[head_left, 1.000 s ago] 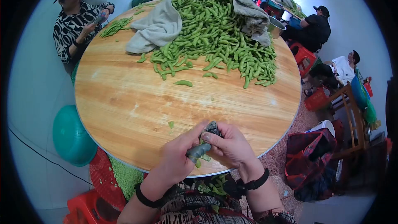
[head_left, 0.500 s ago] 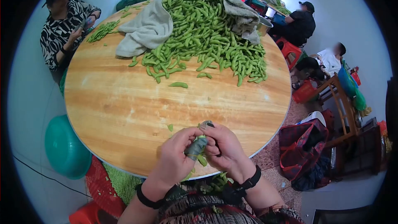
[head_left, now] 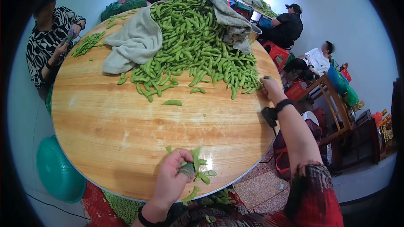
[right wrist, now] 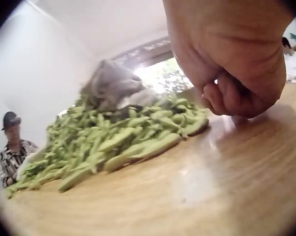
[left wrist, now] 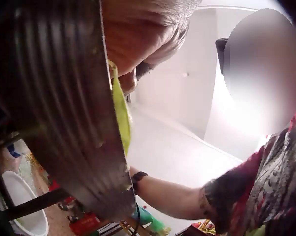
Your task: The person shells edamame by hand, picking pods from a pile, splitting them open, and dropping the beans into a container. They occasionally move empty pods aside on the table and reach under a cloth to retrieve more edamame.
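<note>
At the right edge of a heap of green pods (head_left: 185,42) on the round table (head_left: 97,113), the right hand (head_left: 271,88) has curled fingers that hide whether they pinch anything. Near the front rim, the left hand (head_left: 170,180) curls beside loose pods (head_left: 203,178), its hold impossible to tell. Grey cloths (head_left: 132,46) partly cover the heap, and a teal basin (head_left: 59,170) sits left of the table.

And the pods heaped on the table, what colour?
The pods are green; the head view shows it best.
</note>
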Action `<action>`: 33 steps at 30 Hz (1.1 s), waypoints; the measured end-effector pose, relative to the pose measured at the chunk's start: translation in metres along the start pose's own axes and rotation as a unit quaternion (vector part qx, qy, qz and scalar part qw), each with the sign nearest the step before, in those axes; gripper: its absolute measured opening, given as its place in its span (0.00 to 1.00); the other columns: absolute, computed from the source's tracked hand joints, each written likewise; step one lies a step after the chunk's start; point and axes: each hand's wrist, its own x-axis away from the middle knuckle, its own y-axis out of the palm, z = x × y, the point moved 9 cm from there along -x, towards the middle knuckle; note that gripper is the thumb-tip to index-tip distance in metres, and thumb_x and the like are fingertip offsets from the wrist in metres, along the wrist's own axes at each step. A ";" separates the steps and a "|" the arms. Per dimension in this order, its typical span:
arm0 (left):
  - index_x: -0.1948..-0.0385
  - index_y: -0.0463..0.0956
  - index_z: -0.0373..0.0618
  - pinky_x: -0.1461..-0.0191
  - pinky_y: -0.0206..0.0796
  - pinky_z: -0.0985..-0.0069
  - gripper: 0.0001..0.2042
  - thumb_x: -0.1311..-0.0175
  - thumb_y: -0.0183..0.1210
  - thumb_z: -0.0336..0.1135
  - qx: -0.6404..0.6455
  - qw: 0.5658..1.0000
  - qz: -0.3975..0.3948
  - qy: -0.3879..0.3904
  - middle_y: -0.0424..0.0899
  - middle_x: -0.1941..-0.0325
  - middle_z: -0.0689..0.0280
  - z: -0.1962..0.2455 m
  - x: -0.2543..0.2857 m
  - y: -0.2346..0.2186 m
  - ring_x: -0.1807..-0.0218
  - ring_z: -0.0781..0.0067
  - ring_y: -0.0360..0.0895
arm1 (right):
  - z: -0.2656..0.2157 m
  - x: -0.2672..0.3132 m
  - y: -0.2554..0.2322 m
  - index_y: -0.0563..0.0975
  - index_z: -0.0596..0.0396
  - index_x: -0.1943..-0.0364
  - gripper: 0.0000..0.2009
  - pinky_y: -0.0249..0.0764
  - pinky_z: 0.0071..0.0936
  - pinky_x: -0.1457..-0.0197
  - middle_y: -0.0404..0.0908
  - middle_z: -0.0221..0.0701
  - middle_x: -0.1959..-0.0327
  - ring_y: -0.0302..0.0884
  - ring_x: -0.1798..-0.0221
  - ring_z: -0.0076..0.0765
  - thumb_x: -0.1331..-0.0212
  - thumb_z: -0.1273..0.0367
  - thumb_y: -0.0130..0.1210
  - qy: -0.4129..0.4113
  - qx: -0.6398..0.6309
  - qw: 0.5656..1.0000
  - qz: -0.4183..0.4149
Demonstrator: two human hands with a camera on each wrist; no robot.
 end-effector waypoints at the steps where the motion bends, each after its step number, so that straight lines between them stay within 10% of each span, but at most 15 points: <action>1: 0.64 0.65 0.44 0.77 0.51 0.90 0.10 0.45 0.44 0.18 0.000 0.999 -0.019 -0.026 0.75 0.69 0.66 -0.004 0.000 0.004 0.76 0.87 0.62 | -0.010 -0.010 0.017 0.69 0.46 0.70 0.04 0.48 0.19 0.87 0.60 0.21 0.86 0.53 0.88 0.20 0.40 0.65 0.46 -0.037 -0.007 0.999 -0.014; 12: 0.53 0.71 0.40 0.48 0.64 0.75 0.19 0.50 0.47 0.20 -0.377 0.892 -0.250 -0.015 0.80 0.57 0.61 -0.018 0.009 0.047 0.52 0.68 0.76 | -0.060 0.060 0.149 0.68 0.50 0.67 0.09 0.56 0.20 0.83 0.65 0.24 0.81 0.59 0.84 0.21 0.40 0.61 0.48 -0.119 -0.024 0.986 -0.111; 19: 0.49 0.69 0.47 0.60 0.70 0.74 0.26 0.55 0.42 0.19 -0.346 0.891 -0.277 -0.100 0.82 0.63 0.60 -0.022 0.024 0.053 0.65 0.68 0.79 | -0.064 0.131 0.223 0.70 0.61 0.65 0.15 0.62 0.23 0.83 0.70 0.29 0.80 0.65 0.82 0.24 0.45 0.61 0.54 -0.199 0.100 0.956 -0.188; 22: 0.50 0.70 0.45 0.54 0.67 0.76 0.26 0.55 0.41 0.19 -0.364 0.911 -0.177 0.078 0.80 0.59 0.56 0.002 0.018 0.037 0.58 0.69 0.78 | -0.065 0.158 0.251 0.71 0.64 0.64 0.18 0.67 0.30 0.74 0.74 0.37 0.77 0.71 0.78 0.35 0.47 0.59 0.53 -0.273 0.100 0.939 -0.184; 25: 0.54 0.72 0.37 0.43 0.62 0.75 0.23 0.56 0.41 0.17 -0.387 0.900 -0.040 0.198 0.78 0.53 0.53 0.033 0.026 0.026 0.48 0.64 0.74 | -0.074 0.185 0.253 0.72 0.66 0.63 0.20 0.71 0.38 0.63 0.78 0.46 0.72 0.76 0.70 0.50 0.51 0.59 0.54 -0.248 0.081 0.935 -0.238; 28: 0.55 0.72 0.36 0.42 0.61 0.73 0.24 0.60 0.42 0.16 -0.527 0.821 0.029 0.217 0.77 0.53 0.50 0.032 0.033 0.021 0.48 0.57 0.74 | -0.112 0.209 0.230 0.75 0.63 0.67 0.16 0.71 0.40 0.64 0.77 0.48 0.74 0.75 0.71 0.51 0.53 0.62 0.55 -0.407 0.168 0.879 -0.182; 33: 0.53 0.71 0.36 0.44 0.64 0.72 0.23 0.56 0.45 0.16 -0.528 0.822 -0.173 0.124 0.77 0.53 0.52 0.008 0.040 0.044 0.49 0.56 0.75 | -0.111 0.252 0.166 0.77 0.61 0.75 0.13 0.70 0.39 0.69 0.76 0.46 0.79 0.75 0.74 0.50 0.51 0.63 0.55 -0.445 0.332 0.815 -0.164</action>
